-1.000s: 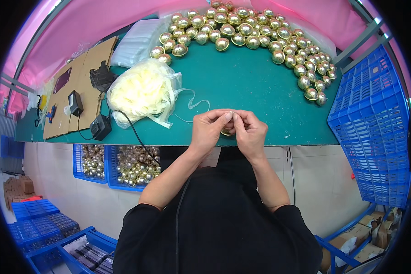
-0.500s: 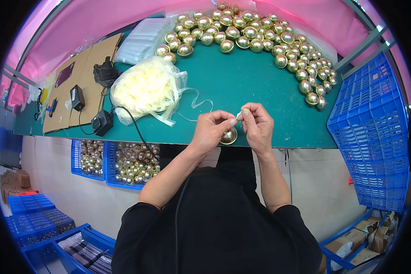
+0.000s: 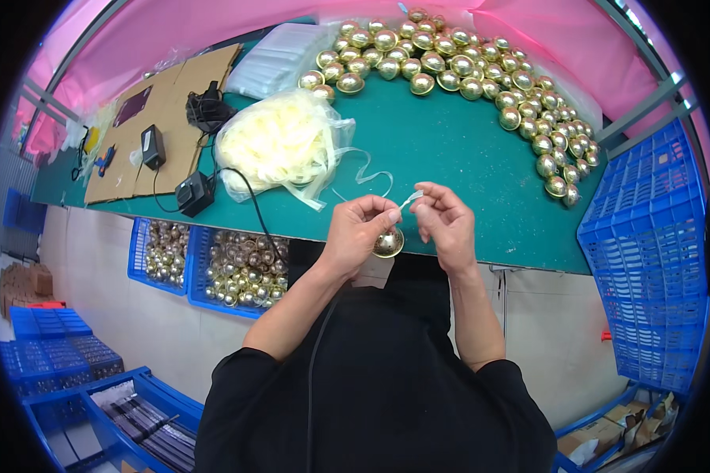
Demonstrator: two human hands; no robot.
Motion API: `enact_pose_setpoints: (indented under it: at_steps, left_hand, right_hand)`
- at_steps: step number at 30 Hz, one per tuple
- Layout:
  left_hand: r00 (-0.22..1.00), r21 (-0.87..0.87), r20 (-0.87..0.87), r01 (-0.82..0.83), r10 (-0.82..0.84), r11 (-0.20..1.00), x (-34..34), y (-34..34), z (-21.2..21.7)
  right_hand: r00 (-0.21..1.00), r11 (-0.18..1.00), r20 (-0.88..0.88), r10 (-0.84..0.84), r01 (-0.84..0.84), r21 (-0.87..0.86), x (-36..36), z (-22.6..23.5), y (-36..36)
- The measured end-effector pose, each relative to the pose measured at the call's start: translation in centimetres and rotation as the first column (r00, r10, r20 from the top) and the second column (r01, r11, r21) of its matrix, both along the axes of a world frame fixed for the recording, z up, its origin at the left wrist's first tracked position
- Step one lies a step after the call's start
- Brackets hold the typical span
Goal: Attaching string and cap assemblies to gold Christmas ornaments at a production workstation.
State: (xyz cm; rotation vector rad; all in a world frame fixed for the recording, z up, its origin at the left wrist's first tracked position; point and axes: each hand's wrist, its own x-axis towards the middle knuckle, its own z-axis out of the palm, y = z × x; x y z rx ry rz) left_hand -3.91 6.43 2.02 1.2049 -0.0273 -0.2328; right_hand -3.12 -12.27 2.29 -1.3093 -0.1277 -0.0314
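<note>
Since 0.5 s ago, both hands have drifted slightly toward the bench's near edge, w/ the ribbon end now pulled up between them.

Head view: left hand [image 3: 360, 230] is clenched round a gold ball [image 3: 388, 243], held just past the near edge of the green bench [image 3: 450, 165], probably to steady it. Right hand [image 3: 443, 222] pinches a thin pale ribbon [image 3: 411, 199] above the ball, apparently threading it. A bag of ribbons [image 3: 280, 146] sits left of centre, within reach. More gold balls [image 3: 481, 79] curve along the far edge & right corner. Blue crates [image 3: 647, 236] stand at right.
</note>
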Motion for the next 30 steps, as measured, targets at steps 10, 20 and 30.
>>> enact_pose_setpoints:
  at_steps: [10, 20, 30]
  left_hand:
    - [0.986, 0.21, 0.12, -0.141, 0.118, 0.968, -4.3, 4.1, 0.3]
    - [0.516, 0.139, 0.21, -0.856, 0.83, 0.497, -11.4, 19.7, -2.1]
    - [0.128, 0.984, 0.021, -0.177, 0.992, 0.002, -18.9, 29.1, -30.1]
  right_hand:
    - [0.987, 0.965, 0.037, 0.154, -0.142, -0.219, -1.3, 0.9, 4.5]
    - [0.965, 0.917, -0.073, 0.251, -0.262, -0.301, -0.7, -2.1, 6.2]
    - [0.974, 0.884, -0.127, 0.188, -0.225, -0.41, -0.7, -3.7, 7.4]
